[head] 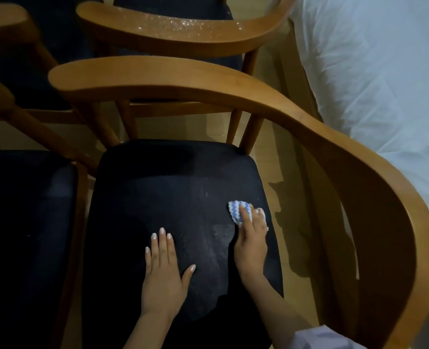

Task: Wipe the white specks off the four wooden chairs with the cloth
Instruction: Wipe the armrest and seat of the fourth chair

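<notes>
A wooden chair with a curved back rail (233, 89) and a dark seat (163, 187) stands right below me. My right hand (251, 238) presses a bunched blue-and-white zigzag cloth (238, 210) onto the seat's right side, fingers curled over it. A pale smear of white specks (221, 235) lies on the seat just left of that hand. My left hand (163, 263) rests flat on the seat, fingers straight. Behind, a second chair's back rail (183, 28) is dusted with white specks.
Two more wooden chairs (19, 197) with dark seats stand at the left, one near and one far. A bed with white bedding (384, 71) fills the right side, close to the near chair's curved rail. Light wooden floor (273, 157) shows between them.
</notes>
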A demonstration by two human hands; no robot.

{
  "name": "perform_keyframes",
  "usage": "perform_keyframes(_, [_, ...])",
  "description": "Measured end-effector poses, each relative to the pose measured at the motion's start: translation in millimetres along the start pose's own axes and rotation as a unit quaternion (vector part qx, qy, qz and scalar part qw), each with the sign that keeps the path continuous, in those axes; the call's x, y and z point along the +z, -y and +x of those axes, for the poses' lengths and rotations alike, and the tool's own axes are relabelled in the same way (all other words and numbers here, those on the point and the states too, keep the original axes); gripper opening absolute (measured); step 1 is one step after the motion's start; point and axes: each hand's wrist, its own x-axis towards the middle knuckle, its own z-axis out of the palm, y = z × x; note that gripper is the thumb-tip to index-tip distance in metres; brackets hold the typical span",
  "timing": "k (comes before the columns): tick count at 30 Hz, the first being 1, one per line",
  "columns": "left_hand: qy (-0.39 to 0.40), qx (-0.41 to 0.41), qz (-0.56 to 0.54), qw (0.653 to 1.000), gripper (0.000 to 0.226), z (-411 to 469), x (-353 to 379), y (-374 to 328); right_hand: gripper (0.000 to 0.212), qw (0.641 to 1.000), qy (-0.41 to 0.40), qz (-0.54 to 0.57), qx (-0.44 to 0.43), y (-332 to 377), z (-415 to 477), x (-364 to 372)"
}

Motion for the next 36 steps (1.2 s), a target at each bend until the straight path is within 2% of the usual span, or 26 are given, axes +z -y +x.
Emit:
perform_keyframes(5, [0.004,0.000,-0.005,1.000,0.080,1,-1,0,0.059,0.992,0.060,-0.013,-0.112,34,11,30])
perform_keyframes(9, [0.000,0.001,-0.005,1.000,0.079,2,3,0,0.059,0.968,0.108,-0.018,-0.227,60,18,50])
perform_keyframes(14, [-0.004,0.000,-0.008,1.000,0.079,1,1,0,0.059,0.953,0.123,-0.051,-0.274,48,32,39])
perform_keyframes(20, [-0.005,-0.004,-0.012,1.000,0.079,0,2,-1,0.062,0.980,0.100,-0.082,-0.151,9,65,-2])
perform_keyframes(26, [-0.004,0.003,-0.008,1.000,0.080,-1,2,-2,0.048,0.997,0.079,0.013,-0.005,-31,80,-37])
perform_keyframes(29, [-0.006,0.001,-0.007,1.000,0.080,-1,1,-3,0.046,0.996,0.078,0.029,-0.001,-31,78,-37])
perform_keyframes(36, [-0.007,0.001,-0.003,1.000,0.081,-2,0,-3,0.046,0.999,0.024,0.032,0.002,-7,67,-18])
